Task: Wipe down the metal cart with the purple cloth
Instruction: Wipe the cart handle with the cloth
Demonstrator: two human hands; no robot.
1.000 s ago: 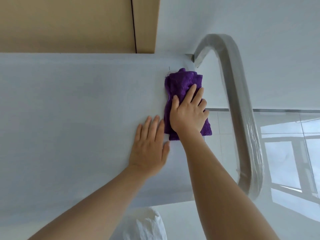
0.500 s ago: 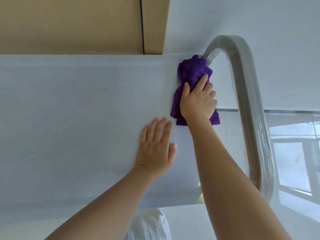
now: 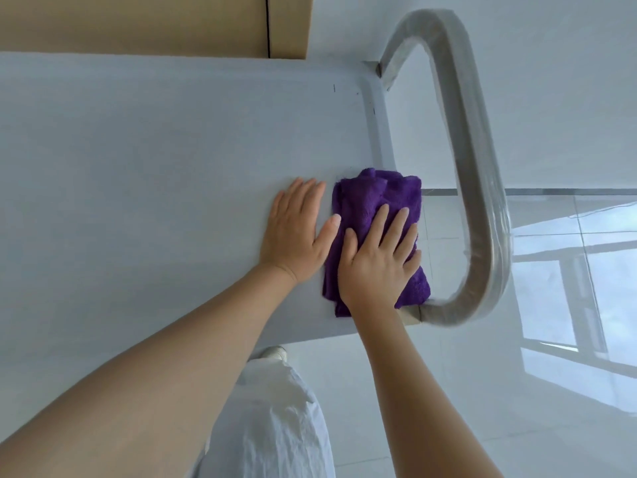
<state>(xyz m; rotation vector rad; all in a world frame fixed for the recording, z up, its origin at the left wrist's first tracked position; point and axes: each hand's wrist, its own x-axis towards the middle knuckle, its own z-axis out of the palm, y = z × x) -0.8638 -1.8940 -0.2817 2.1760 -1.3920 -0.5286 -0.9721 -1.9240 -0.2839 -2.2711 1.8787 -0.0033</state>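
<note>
Nearest to me hangs my white trouser leg [image 3: 272, 419], with a pale shoe [image 3: 274, 353] showing just past it on the glossy tiled floor [image 3: 465, 391]. My two bare forearms reach forward over the near edge of the metal cart [image 3: 138, 150], whose flat grey top fills most of the view.

My left hand [image 3: 296, 232] lies flat on that top, grip open, fingers together and pointing away from me, thumb stretched right so its tip touches the purple cloth [image 3: 365, 198]. My right hand [image 3: 377, 257] lies just beside it, palm down on the cloth with fingers spread; this grip is open too, pressing rather than clutching.

The cloth is bunched and folded, lying on the cart's right end, its right edge at the raised rim and its near corner close to where the handle [image 3: 479, 188] joins the cart. The handle is a grey loop wrapped in clear film, curving out beyond the right end.

Farther off, a brown cardboard box [image 3: 172, 22] stands behind the cart's far edge against a white wall [image 3: 551, 81].
</note>
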